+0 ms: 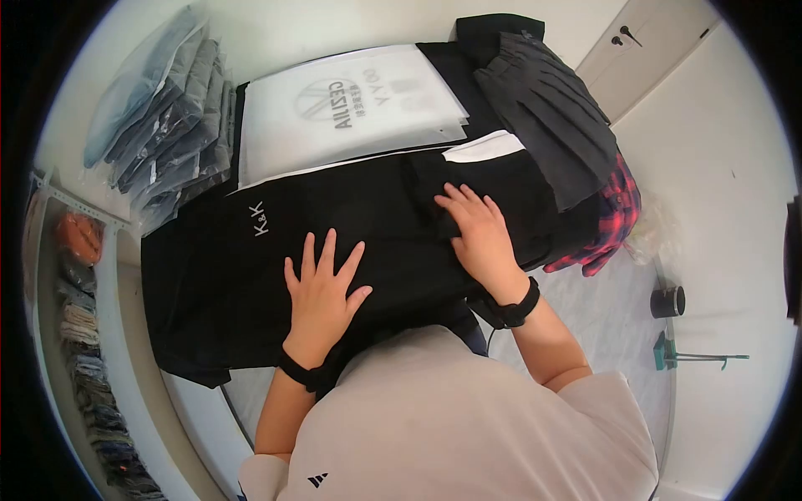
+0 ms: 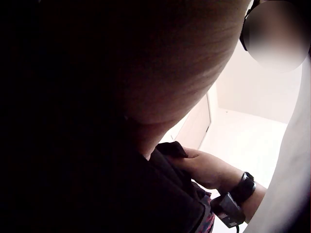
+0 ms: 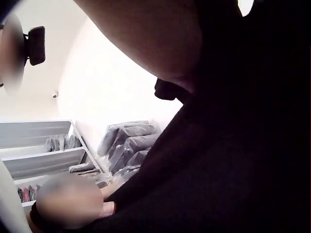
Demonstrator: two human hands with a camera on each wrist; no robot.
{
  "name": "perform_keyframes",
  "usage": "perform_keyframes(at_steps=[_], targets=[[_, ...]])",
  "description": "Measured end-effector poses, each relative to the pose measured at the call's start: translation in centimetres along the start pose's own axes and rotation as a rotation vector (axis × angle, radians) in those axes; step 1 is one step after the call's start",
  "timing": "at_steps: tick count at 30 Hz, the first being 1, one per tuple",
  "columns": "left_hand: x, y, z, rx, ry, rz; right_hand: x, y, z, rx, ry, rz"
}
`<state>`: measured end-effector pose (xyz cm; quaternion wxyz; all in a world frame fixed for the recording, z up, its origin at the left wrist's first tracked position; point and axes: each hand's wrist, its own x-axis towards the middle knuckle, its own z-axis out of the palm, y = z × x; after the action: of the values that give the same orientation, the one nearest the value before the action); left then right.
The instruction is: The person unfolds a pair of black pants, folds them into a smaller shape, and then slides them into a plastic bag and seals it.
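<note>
Black cloth [image 1: 388, 225] is laid flat across the work surface before a person in a pale shirt [image 1: 493, 417], its long axis run from left to right and tilted slightly upward at the right. White "K&K" lettering [image 1: 259, 219] is set near the left end, turned sideways to the person. By the left hand [image 1: 322, 301], the cloth is pressed with fingers spread and thumb held apart; by the right hand [image 1: 484, 242], a folded-looking portion is covered with extended fingers, though whether any fabric is pinched beneath cannot be told. Black lies against black, so the cloth's exact edges cannot be traced.

The far side is bordered by printed translucent bags [image 1: 351, 108], the right end by a dark pleated skirt [image 1: 547, 117], with red plaid fabric [image 1: 620, 204] hung beyond. The near side is closed off by the person's torso. Black surface is left uncovered between the hands and toward the left end, below bagged grey garments [image 1: 180, 125]. Shelving [image 1: 146, 334] is seen at left.
</note>
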<state>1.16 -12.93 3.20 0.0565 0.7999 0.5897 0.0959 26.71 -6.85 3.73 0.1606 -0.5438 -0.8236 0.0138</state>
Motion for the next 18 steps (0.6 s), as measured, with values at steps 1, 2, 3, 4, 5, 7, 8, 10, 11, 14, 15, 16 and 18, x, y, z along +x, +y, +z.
perform_keyframes(at_steps=[1,2,3,4,5,7,8,10,11,14,15,16,18], targets=[[0.0,0.0,0.0,0.001,-0.001,-0.007,-0.1,-0.1,0.2,-0.002,-0.001,0.005],[-0.1,0.1,0.0,0.001,-0.004,-0.009,-0.3,-0.3,0.5,0.011,-0.029,-0.024],[-0.2,0.1,0.0,-0.001,-0.007,0.0,-0.5,-0.3,0.6,0.022,-0.056,-0.054],[-0.1,0.1,0.0,-0.001,-0.012,-0.002,-0.6,0.1,0.1,0.128,-0.068,-0.089],[0.0,0.1,0.0,0.0,-0.015,-0.007,-0.4,0.8,-0.8,0.123,-0.064,-0.089],[0.0,0.0,0.1,0.002,-0.006,-0.002,0.9,1.8,-3.8,0.24,-0.159,-0.033],[-0.1,0.0,0.1,0.005,0.002,0.003,2.0,2.6,-5.0,0.142,-0.176,-0.038],[-0.2,0.0,0.2,0.007,0.003,0.005,3.8,4.8,-5.4,-0.192,-0.324,0.016],[-0.1,0.0,0.2,0.007,0.007,0.007,4.8,6.0,-5.2,-0.356,-0.428,0.053],[-0.2,-0.1,0.2,0.006,0.017,0.015,6.3,9.4,-3.3,-0.237,-0.677,0.178],[-0.2,-0.1,0.2,0.006,0.018,0.007,6.2,9.8,-2.9,-0.238,-0.679,0.17],[-0.1,-0.1,0.2,0.007,0.02,0.008,6.1,10.0,-2.6,-0.237,-0.661,0.159],[-0.2,-0.1,0.4,0.007,0.026,0.007,5.1,10.3,-3.1,-0.222,-0.529,0.087]])
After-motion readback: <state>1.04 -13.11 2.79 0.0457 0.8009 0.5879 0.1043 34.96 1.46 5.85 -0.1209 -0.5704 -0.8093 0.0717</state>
